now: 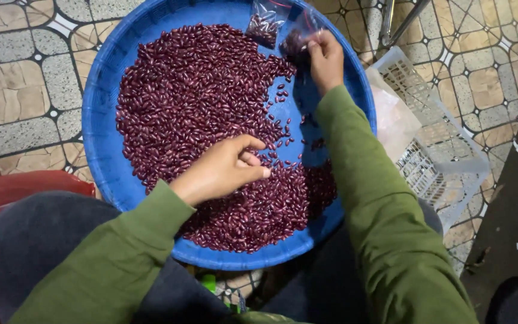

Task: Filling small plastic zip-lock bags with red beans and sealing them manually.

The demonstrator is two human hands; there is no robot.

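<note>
I see my left hand (226, 168) pinched together over dark red kidney beans (199, 108) at six o'clock in the round blue plastic basin (106, 150); my right hand (326, 60) clamps a clear plastic bag (277, 27) at one o'clock.

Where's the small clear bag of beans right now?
In the head view, the clear bag sits at the blue basin's far rim, pinched by the right hand.

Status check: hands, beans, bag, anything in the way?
Left hand pinched over red beans in blue basin. Right hand grips small clear bag, some beans inside, at far rim. White basket beside basin, clear of both hands.
</note>
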